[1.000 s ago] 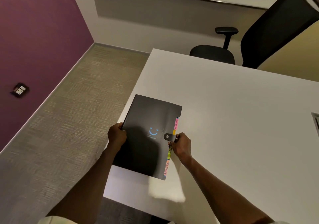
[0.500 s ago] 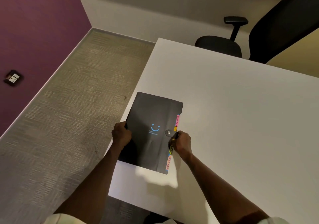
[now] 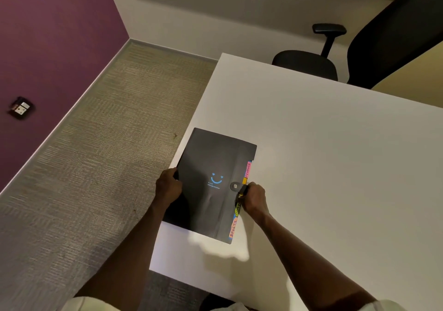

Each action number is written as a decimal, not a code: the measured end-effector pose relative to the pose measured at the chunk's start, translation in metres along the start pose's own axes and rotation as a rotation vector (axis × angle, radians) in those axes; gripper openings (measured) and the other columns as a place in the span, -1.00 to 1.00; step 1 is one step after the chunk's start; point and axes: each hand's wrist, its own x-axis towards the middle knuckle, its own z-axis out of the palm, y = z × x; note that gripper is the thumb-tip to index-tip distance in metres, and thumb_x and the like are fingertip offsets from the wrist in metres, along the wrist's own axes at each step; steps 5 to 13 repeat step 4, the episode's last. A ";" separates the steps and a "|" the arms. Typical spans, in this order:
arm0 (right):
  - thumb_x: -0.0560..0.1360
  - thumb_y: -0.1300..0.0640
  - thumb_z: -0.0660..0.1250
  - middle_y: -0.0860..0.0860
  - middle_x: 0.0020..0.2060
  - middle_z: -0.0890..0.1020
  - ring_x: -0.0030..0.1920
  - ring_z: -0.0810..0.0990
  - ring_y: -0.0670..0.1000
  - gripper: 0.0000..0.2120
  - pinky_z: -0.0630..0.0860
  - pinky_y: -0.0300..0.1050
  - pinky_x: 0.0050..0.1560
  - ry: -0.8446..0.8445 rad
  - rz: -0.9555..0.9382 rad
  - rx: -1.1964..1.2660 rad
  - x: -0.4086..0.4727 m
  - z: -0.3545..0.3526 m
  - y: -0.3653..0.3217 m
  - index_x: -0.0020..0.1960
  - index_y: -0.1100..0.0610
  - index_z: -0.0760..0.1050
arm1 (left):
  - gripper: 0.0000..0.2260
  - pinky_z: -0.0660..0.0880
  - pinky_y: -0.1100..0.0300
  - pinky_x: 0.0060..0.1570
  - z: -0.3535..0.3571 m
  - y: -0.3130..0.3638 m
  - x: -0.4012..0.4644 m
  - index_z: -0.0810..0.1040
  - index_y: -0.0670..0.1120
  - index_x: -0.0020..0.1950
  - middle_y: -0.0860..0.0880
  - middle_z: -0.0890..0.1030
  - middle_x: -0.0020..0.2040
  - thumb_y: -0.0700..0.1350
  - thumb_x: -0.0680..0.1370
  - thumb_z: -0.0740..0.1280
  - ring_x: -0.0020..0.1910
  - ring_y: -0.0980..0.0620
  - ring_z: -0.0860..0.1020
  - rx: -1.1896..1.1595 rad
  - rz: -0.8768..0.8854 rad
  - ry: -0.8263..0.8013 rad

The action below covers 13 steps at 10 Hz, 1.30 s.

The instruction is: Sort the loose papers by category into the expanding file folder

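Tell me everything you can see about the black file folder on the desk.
The black file folder lies flat and closed near the left edge of the white desk, its left side slightly overhanging. The matte cover looks like plastic and bears a blue smiley face with small print beneath. A snap strap crosses its right edge, where coloured index tabs stick out; two seem to read Finance and Sports. The left hand grips its left edge, and the right hand holds the right edge by the strap.
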 end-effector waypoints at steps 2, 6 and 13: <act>0.44 0.30 0.31 0.23 -0.10 0.63 -0.07 0.58 0.25 -0.79 0.20 -0.18 -0.36 -0.084 -0.094 -0.168 0.003 -0.014 0.012 -0.30 0.11 0.35 | -0.81 0.49 0.05 0.11 0.005 0.008 -0.011 0.55 -0.24 0.14 -0.22 0.57 0.14 -0.32 0.56 0.26 0.16 -0.21 0.54 0.050 0.042 0.087; 0.57 0.05 0.23 0.21 0.20 0.47 0.15 0.47 0.23 -0.51 0.50 0.05 0.05 0.215 -0.257 -0.363 -0.003 -0.043 0.053 0.41 0.28 0.30 | -0.67 0.44 -0.12 0.30 0.034 0.031 -0.032 0.44 -0.32 0.35 -0.32 0.53 0.28 -0.30 0.59 0.27 0.30 -0.31 0.50 0.101 0.382 0.223; 0.57 0.05 0.23 0.21 0.20 0.47 0.15 0.47 0.23 -0.51 0.50 0.05 0.05 0.215 -0.257 -0.363 -0.003 -0.043 0.053 0.41 0.28 0.30 | -0.67 0.44 -0.12 0.30 0.034 0.031 -0.032 0.44 -0.32 0.35 -0.32 0.53 0.28 -0.30 0.59 0.27 0.30 -0.31 0.50 0.101 0.382 0.223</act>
